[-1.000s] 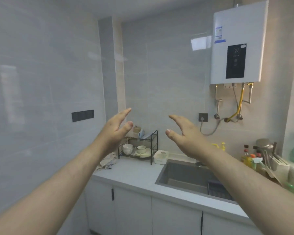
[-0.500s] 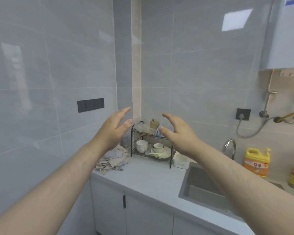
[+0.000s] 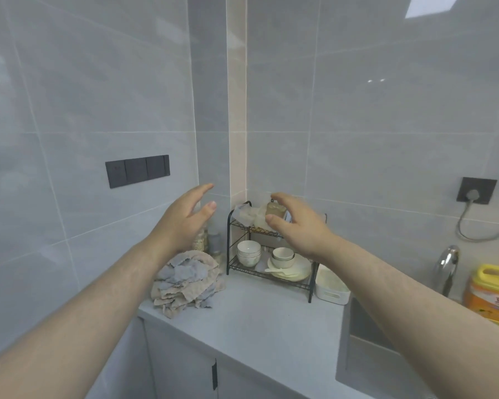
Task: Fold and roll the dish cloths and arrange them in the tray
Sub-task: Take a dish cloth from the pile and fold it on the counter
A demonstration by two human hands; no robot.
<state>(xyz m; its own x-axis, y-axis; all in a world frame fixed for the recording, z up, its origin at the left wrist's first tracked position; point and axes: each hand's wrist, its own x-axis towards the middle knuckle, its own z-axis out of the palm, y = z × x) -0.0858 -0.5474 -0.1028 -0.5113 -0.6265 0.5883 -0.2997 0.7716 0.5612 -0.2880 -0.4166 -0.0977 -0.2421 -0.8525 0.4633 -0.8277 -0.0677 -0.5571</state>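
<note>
A crumpled heap of grey and beige dish cloths (image 3: 186, 282) lies on the pale countertop (image 3: 260, 321) in the corner by the left wall. A small white tray (image 3: 330, 289) stands to the right of a black wire rack, near the sink edge. My left hand (image 3: 185, 223) is raised in the air above the heap, fingers straight, holding nothing. My right hand (image 3: 296, 223) hovers in front of the rack's top shelf, fingers relaxed and empty. Both forearms reach in from the lower corners.
The black two-tier rack (image 3: 268, 249) holds bowls, a plate and bags. Small bottles (image 3: 213, 240) stand behind the cloths. To the right are a sink (image 3: 366, 335), a tap (image 3: 447, 266) and a yellow detergent bottle (image 3: 490, 295). White cabinet doors sit below the counter.
The view has swung left and moved closer to the counter corner. The heap, rack and tray now look larger. Both hands stay raised and empty.
</note>
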